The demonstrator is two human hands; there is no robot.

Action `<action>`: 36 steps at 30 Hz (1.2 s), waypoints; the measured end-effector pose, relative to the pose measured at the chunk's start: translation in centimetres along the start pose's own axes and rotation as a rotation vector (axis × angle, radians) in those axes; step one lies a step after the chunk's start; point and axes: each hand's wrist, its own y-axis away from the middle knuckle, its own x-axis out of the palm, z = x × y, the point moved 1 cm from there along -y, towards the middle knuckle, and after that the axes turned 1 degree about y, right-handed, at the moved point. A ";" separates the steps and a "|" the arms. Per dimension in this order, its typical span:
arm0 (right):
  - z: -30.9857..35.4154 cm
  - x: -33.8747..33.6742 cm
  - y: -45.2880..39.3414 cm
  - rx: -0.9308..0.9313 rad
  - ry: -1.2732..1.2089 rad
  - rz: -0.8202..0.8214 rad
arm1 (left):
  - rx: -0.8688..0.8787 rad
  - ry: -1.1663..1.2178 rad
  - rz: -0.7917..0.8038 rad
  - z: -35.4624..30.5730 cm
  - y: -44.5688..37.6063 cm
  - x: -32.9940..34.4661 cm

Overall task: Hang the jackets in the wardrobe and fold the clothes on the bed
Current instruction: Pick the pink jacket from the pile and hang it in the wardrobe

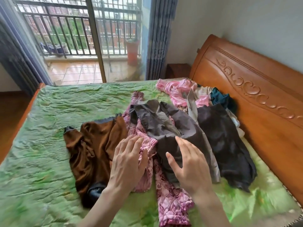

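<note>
Green crumpled quilted bedspread (49,128) covers bed with carved orange wooden headboard (254,99) at right. Unfolded clothes heaped on it: brown satin garment (91,148) at left, pink floral quilted garment (170,202) in middle, grey jacket-like garment (165,125) lying over it, black garment (224,145) at right, pale pink clothes (177,89) near headboard. Left hand (129,163) over pink floral garment, fingers straight, slightly spread. Right hand (190,164) over grey garment, fingers spread, thumb out. Whether either touches cloth, cannot tell.
</note>
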 end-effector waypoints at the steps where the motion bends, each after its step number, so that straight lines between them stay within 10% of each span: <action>1: -1.0 0.8 -0.8 -0.007 -0.010 0.008 | -0.003 -0.005 -0.007 -0.1 -0.5 1.1; 26: -33.4 29.9 1.7 -0.016 0.044 0.413 | -0.257 -0.035 0.377 0.4 5.3 42.1; 36: -33.5 40.3 2.7 0.168 0.082 0.716 | -0.770 0.289 0.410 1.4 6.7 52.0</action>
